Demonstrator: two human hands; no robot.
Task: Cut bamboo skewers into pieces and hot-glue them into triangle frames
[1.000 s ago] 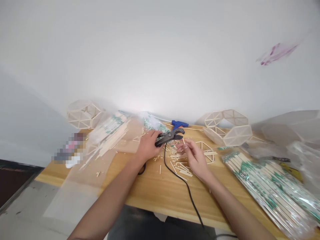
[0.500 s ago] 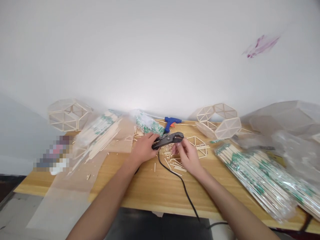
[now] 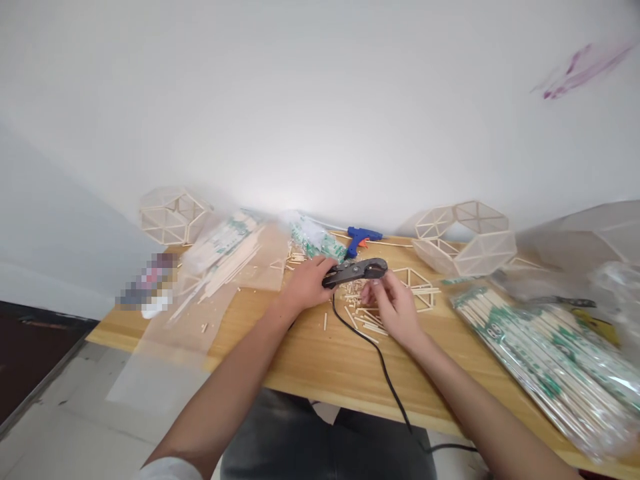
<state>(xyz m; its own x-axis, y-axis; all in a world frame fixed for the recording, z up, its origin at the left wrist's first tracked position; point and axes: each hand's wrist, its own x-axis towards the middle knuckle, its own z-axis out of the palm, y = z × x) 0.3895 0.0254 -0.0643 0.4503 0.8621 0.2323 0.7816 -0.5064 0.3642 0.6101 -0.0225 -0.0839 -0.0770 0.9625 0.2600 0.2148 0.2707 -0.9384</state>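
My left hand [image 3: 306,285] is closed round the handles of black cutting pliers [image 3: 356,270], whose jaws point right above the wooden table [image 3: 320,360]. Just under the jaws my right hand [image 3: 395,307] has its fingers pinched together; what they hold is too small to name. Below both hands lies a scatter of short cut wooden sticks [image 3: 364,319]. A flat triangle frame of sticks [image 3: 413,280] lies right of the pliers.
A blue glue gun [image 3: 361,237] lies by the wall, and a black cord [image 3: 380,363] trails off the front edge. Stick-built hexagon frames stand at back left [image 3: 170,217] and back right [image 3: 467,237]. Bags of long sticks lie left [image 3: 227,247] and right [image 3: 545,360].
The view has swung about. My left hand keeps its grip on the pliers, whose jaws were apart a second ago and now look closed. My right hand stays pinched just under the jaws.
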